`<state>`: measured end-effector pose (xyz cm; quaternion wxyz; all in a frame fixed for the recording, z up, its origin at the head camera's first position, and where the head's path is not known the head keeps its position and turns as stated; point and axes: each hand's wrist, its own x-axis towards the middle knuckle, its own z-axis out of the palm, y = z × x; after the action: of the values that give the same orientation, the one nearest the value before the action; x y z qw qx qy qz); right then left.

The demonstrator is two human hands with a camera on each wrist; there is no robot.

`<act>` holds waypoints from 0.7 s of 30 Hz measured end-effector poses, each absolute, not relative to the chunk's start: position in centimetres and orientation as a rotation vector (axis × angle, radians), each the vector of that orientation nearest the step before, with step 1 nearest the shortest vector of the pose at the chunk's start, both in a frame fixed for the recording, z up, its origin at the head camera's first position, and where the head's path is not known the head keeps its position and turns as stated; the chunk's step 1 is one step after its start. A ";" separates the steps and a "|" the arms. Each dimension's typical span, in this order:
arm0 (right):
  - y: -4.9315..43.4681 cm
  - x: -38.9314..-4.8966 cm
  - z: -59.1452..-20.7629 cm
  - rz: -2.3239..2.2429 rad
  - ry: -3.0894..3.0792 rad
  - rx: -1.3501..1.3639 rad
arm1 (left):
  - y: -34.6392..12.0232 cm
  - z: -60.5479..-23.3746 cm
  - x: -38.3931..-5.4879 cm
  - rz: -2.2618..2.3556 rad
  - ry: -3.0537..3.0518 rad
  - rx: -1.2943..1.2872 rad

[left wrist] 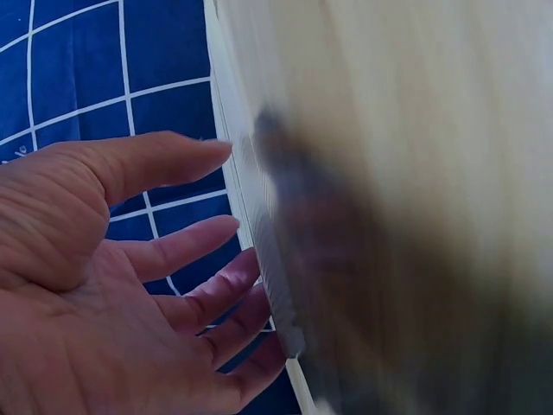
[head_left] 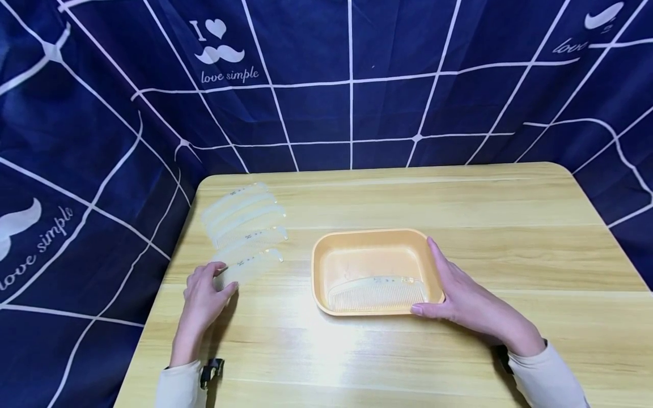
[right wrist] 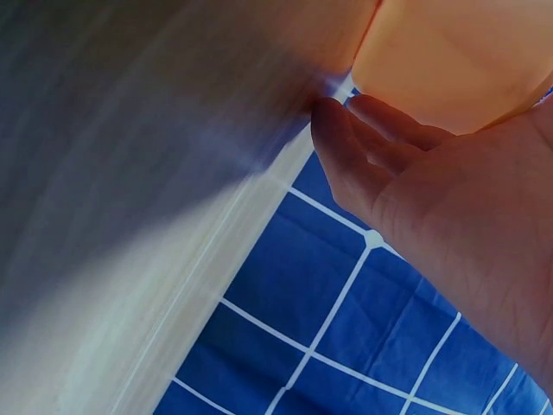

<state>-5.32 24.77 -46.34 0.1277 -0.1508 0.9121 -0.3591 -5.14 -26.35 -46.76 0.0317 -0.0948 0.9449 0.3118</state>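
Five digits of the left hand [head_left: 204,292] stand apart, thumb well clear of the forefinger, at the left end of the nearest translucent comb [head_left: 255,265]; whether the fingertips touch it I cannot tell. The right hand [head_left: 461,297] grips the right end of an orange box [head_left: 319,269], thumb on the near rim and fingers along the outer wall. Inside the box one pale comb [head_left: 380,294] lies along the near side, teeth toward the person. Beyond the nearest comb, more combs [head_left: 245,211] lie in an overlapping row on the left of the wood-grain table [head_left: 510,226]. Small dark print shows on several combs, too small to read. Around the table hangs navy cloth [head_left: 313,45] with white grid lines; its lettering reads "I", a heart, a moustache and "love simple" at the upper left, "love simple" again at the far left, and "love" at the upper right
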 end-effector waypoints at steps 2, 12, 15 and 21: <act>24.8 -5.4 -46.3 -1.048 2.646 -0.437 | -26.5 -46.7 -5.1 0.930 2.898 -0.299; 24.9 -5.3 -46.5 -1.052 2.642 -0.420 | -26.8 -46.6 -5.4 0.924 2.834 -0.274; 24.9 -5.4 -46.4 -1.045 2.645 -0.421 | -26.8 -46.6 -5.4 0.966 2.817 -0.279; 24.8 -5.3 -46.4 -1.040 2.645 -0.427 | -26.9 -46.7 -5.3 1.047 2.800 -0.277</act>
<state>-5.32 24.81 -46.39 0.1331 -0.1474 0.9121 -0.3587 -5.34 -26.91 -46.74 0.0696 -0.0919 0.9305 0.3478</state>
